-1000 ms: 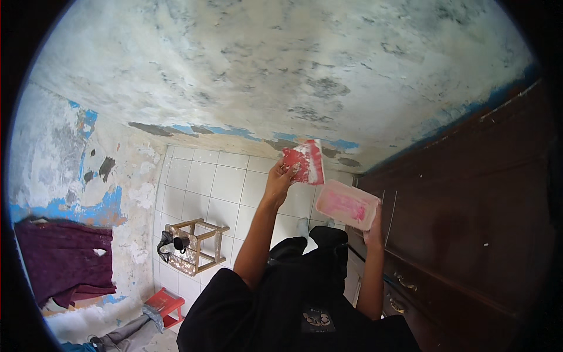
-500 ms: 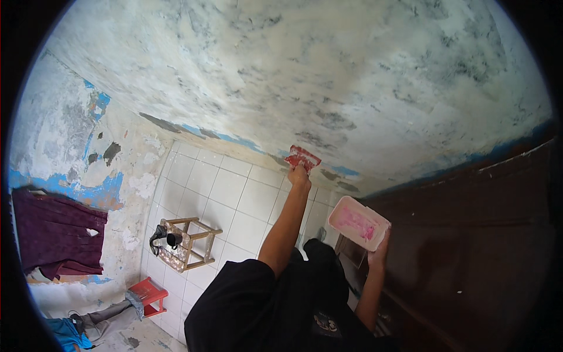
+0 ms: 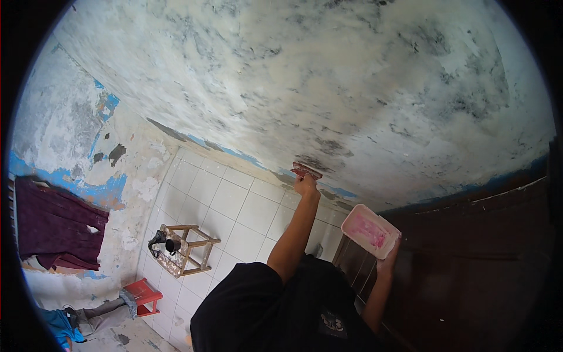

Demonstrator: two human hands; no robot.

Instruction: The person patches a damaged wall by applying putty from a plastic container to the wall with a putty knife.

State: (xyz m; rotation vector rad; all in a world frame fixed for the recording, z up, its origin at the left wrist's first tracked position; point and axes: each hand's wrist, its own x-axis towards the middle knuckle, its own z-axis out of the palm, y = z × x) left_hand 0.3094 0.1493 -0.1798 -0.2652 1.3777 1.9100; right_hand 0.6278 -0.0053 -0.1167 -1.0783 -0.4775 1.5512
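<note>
Moving away from the pink tray (image 3: 368, 230) since a second ago, the red spreader (image 3: 306, 171) is now meeting the patchy wall (image 3: 264, 76) on the far side, its broad face turning more edge-on than half a second ago. The left hand (image 3: 306, 186) is gripping the spreader low on that wall, just above a strip of peeling blue paint; the finger placement is not showing clearly. The right hand (image 3: 390, 256) is clasping the near right edge of the tray, which is tilting so that pink smears are showing inside. Both hands are staying well apart, the tray sitting to the right of the spreader and nearer.

Dark wooden furniture (image 3: 469, 276) is filling the right side. To the left, a wooden stool (image 3: 175, 266) is standing on the white tiled floor (image 3: 241, 205), carrying a black cup (image 3: 172, 245). A red plastic stool (image 3: 142, 291) is standing nearer, and maroon cloth (image 3: 61, 226) is hanging at the far left.
</note>
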